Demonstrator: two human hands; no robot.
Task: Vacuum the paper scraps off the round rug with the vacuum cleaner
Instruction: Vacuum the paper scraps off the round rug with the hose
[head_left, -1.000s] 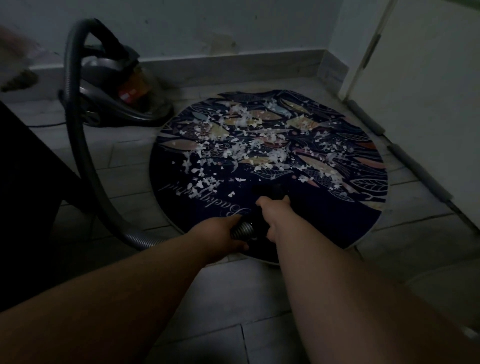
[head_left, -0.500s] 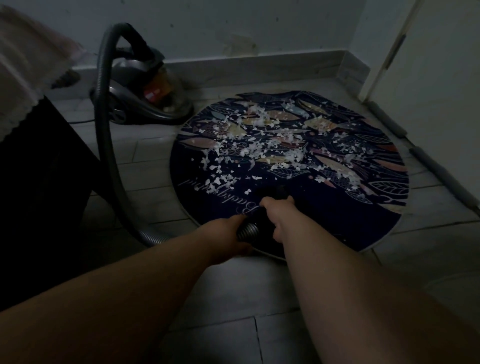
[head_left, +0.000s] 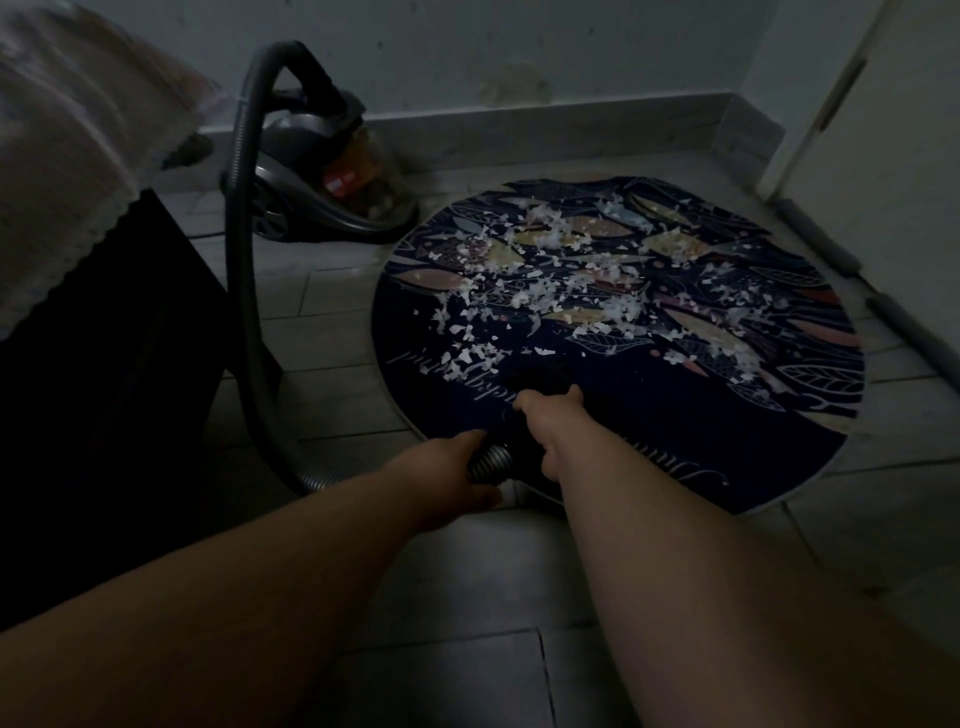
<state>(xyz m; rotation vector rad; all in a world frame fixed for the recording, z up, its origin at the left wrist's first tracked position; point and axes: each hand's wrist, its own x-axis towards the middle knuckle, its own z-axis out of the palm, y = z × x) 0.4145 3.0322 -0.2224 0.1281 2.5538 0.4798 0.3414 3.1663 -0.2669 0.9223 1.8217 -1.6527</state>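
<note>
Dim room: grey tiled floor (head_left: 467, 597), pale wall (head_left: 519, 52) at the back w/ a low skirting. Round rug (head_left: 675, 415) lies flat on the tiles, right of centre. It is dark blue w/ a leaf pattern & script lettering near its front edge. Paper scraps (head_left: 545, 291), small & white, are strewn over the rug, thickest in the middle and far-left part, thinning toward the near edge.

Vacuum cleaner (head_left: 322, 176) sits on the floor by the wall, just beyond the rug's far-left edge. Its hose (head_left: 241, 260) arches up from the top, drops down the left side, then curves along the floor to the hands.

Left hand (head_left: 447, 478) grips the ribbed end of the hose, fingers curled round it, just off the rug's near edge. Right hand (head_left: 550, 415), just ahead, is wrapped round the black tube (head_left: 540, 374) on the hose end, over the rug's near part. Tube tip points toward the scraps; too dark to tell if it touches the rug. Both forearms are bare, reaching fwd from the bottom of the view.

Far left: dark cabinet (head_left: 104, 389) w/ a pale cloth (head_left: 67, 156) on top, blurred. Far right: white door (head_left: 883, 156), grey strips (head_left: 815, 239) on the floor along its foot.
</note>
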